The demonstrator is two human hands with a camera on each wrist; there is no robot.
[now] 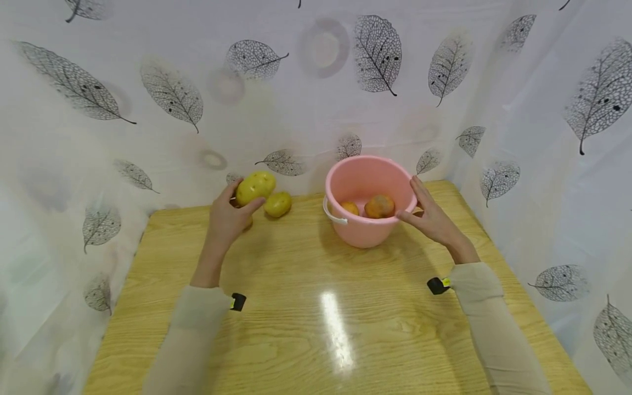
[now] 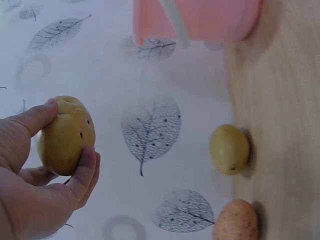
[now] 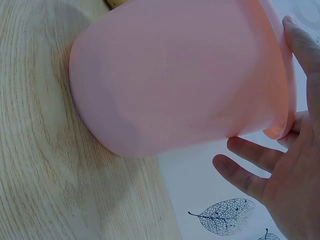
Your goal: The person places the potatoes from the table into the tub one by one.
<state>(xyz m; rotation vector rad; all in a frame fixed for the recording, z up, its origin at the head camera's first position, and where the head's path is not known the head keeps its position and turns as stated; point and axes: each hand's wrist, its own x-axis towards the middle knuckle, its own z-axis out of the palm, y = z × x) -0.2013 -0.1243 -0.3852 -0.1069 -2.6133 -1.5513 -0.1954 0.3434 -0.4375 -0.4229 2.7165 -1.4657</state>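
Note:
My left hand (image 1: 226,220) holds a large yellow potato (image 1: 255,187) above the table, thumb on one side and fingers on the other. On the table close by lies a smaller yellow potato (image 1: 278,204). A reddish potato (image 2: 236,221) shows in the left wrist view; in the head view my left hand mostly hides it. With thumb and fingers, my right hand (image 1: 435,220) grips the rim of a pink bucket (image 1: 362,235) at its right side. Inside the bucket are a brownish potato (image 1: 379,206) and another potato (image 1: 350,208) partly behind the near rim.
The bucket's white handle (image 1: 334,214) hangs down at its left side. Behind the wooden table (image 1: 296,329) and along its sides hangs a pale curtain (image 1: 316,109) with a leaf print, close to the table's back edge.

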